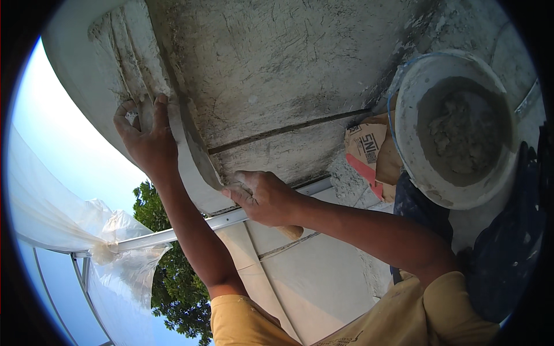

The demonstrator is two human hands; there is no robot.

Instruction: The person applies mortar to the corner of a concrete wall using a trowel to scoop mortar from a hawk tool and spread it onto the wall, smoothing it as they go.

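Observation:
My left hand is raised at the left, its bent fingers spread against a smooth grey panel. The fingertips touch the lower end of a rough plaster patch, where two raised cord-like lines run down. Lower and to the right, my right hand is closed round a tool whose wooden handle sticks out beneath the palm; its other end is hidden. The thumb of that hand lies beside the lower corner of the panel's curved edge.
A white bucket with wet grey mortar stands at the right near my legs. Beside it lies a torn brown paper bag. A scratched grey wall fills the top. Plastic sheeting hangs on a metal rail at left.

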